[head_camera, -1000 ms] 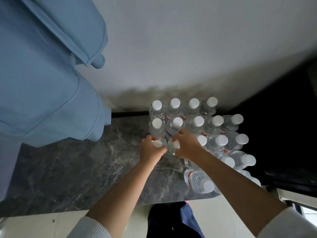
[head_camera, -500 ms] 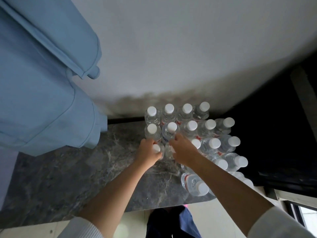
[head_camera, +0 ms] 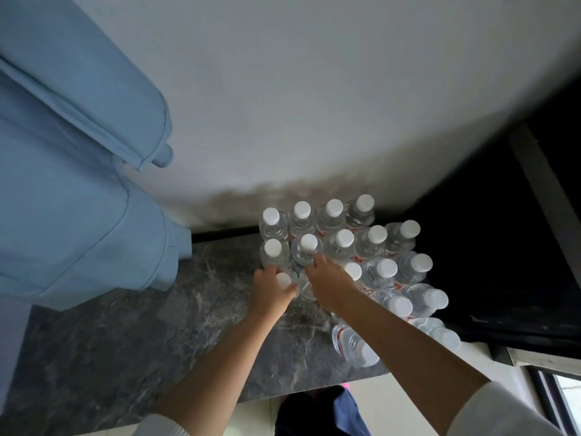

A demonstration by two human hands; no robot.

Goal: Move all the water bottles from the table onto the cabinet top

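Observation:
Several clear water bottles point(head_camera: 344, 243) with white caps stand packed together at the back right of a dark marble top point(head_camera: 141, 341). At the cluster's front left corner my left hand point(head_camera: 270, 295) grips one bottle point(head_camera: 284, 281) just below its cap. My right hand point(head_camera: 330, 283) curls over the top of the bottle beside it point(head_camera: 305, 289), hiding its cap. Both bottles stand on the marble, touching the two-bottle column behind them. My forearms cover part of the cluster's front rows.
A tilted bottle point(head_camera: 353, 343) sits near the marble's front right edge. Blue padded fabric point(head_camera: 78, 184) overhangs the left side. A white wall point(head_camera: 314, 105) rises behind, and a black recess point(head_camera: 503, 262) lies to the right. Pale floor point(head_camera: 371, 401) shows below the edge.
The whole view has slid slightly down and left in the frame. Both hands stay on the same two bottles, and my right hand now covers its bottle's cap.

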